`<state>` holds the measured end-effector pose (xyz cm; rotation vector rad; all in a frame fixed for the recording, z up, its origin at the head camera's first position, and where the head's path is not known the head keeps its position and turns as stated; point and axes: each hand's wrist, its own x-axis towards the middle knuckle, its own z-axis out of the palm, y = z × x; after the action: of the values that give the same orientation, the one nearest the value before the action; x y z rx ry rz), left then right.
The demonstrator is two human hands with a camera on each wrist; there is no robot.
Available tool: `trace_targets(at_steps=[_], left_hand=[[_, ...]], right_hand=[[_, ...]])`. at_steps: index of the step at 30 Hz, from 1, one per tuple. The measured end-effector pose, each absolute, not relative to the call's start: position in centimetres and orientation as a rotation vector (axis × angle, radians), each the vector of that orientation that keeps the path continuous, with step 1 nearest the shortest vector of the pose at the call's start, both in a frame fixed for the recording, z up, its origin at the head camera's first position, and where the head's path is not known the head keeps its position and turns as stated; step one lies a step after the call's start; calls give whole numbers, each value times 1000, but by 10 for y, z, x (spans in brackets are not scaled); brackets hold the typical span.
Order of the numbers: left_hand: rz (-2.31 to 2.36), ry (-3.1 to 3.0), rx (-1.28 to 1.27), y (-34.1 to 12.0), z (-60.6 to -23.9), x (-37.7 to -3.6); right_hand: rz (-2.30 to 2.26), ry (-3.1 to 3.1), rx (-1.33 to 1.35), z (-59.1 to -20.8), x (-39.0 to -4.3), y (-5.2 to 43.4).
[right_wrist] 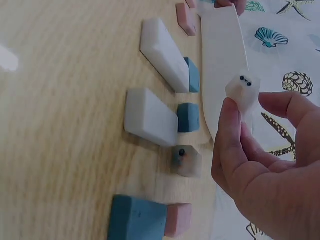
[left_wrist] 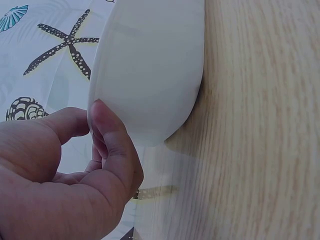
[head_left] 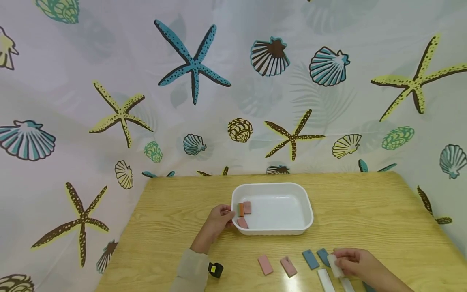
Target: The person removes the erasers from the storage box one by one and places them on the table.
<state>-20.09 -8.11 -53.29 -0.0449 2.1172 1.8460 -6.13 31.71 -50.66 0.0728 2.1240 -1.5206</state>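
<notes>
My left hand (head_left: 218, 219) pinches the left rim of a white plastic tub (head_left: 281, 213), thumb on one side and fingers on the other; the left wrist view shows the tub's wall (left_wrist: 150, 65) close up. Over the right front of the table, my right hand (head_left: 355, 265) holds a small white block (right_wrist: 243, 90) between thumb and fingers. Black dots like a tiny face mark the block's end. Below it lie two longer white blocks (head_left: 326, 280) and blue blocks (head_left: 310, 259). Inside the tub, at its left end, sit pink blocks (head_left: 247, 207) and an orange-and-green block (head_left: 241, 209).
Two pink blocks (head_left: 265, 265) lie in front of the tub. In the right wrist view, a pale block (right_wrist: 187, 165), a larger blue block (right_wrist: 137, 220) and a pink one (right_wrist: 178, 220) rest nearby. Shell-print cloth (head_left: 219, 121) hangs behind the wooden table (head_left: 175, 194).
</notes>
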Motion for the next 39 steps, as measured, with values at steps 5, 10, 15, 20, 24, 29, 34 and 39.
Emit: trace_targets(at_steps=[5, 10, 15, 20, 24, 29, 34, 39], left_hand=[[1848, 2112, -60, -82, -535, -202], [1853, 2108, -51, -83, -537, -202], [1851, 2112, -48, -84, -536, -202], [1872, 2098, -31, -84, -535, -202], [1883, 2088, -31, -84, -536, -203], [1877, 2081, -62, -83, -536, -204], [1886, 2075, -62, -85, -532, -204], [1885, 2049, -62, -85, -518, -200]], right_hand=[[-1479, 2177, -33, -514, -52, 298], [-1521, 2146, -103, -525, -47, 279], [-1496, 2152, -190, -536, -48, 265], [-1423, 2217, -226, -541, -49, 248], [-1349, 2311, -289, -542, -49, 236], [-1315, 2336, -275, -538, -48, 227], [-1298, 2323, -260, -530, -51, 223], [-1310, 2414, -293, -505, -60, 226]])
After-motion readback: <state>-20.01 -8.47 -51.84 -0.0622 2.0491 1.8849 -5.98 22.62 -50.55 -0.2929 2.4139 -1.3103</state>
